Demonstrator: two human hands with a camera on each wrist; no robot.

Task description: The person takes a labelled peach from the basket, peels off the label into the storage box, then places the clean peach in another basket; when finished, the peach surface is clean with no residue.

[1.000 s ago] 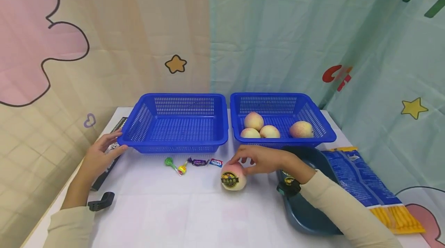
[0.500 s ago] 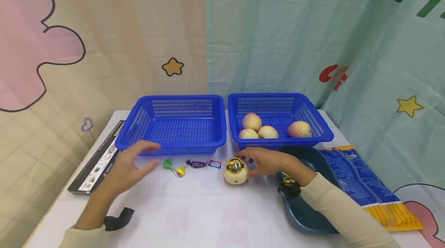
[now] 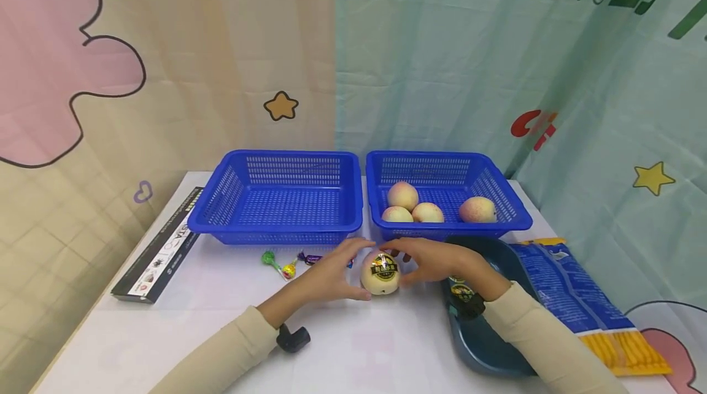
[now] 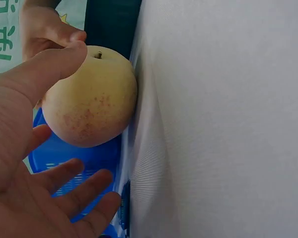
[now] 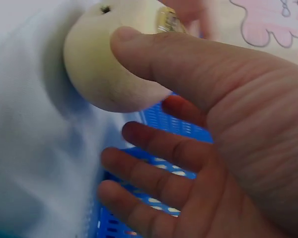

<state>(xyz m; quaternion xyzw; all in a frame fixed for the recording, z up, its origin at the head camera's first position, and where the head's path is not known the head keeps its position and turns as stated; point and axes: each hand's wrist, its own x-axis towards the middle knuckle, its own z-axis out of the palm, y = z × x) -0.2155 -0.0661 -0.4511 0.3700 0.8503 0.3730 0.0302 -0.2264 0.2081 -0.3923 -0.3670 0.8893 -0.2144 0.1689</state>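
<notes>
A peach (image 3: 381, 284) with a black-and-gold sticker stands on the white table in front of the baskets. My right hand (image 3: 442, 259) holds it from the right, thumb on its near side and index finger curled behind. My left hand (image 3: 326, 274) is at its left, fingers spread and thumb beside the fruit; contact is hard to tell. In the left wrist view the peach (image 4: 97, 104) shows its stem end between both thumbs. Several more peaches (image 3: 402, 196) lie in the right blue basket (image 3: 442, 228).
Left of it stands another blue basket (image 3: 276, 237). Behind my left hand lie a green lollipop (image 3: 268, 257), a yellow lollipop (image 3: 289, 270) and a purple-wrapped candy (image 3: 312, 259). A black box (image 3: 160, 253) sits far left. A dark tub (image 3: 486, 345) and blue-yellow packet (image 3: 574, 289) lie right.
My left hand has left the left basket's edge and come right to the peach. Under my right hand the peach has turned, its sticker now facing more upward.
</notes>
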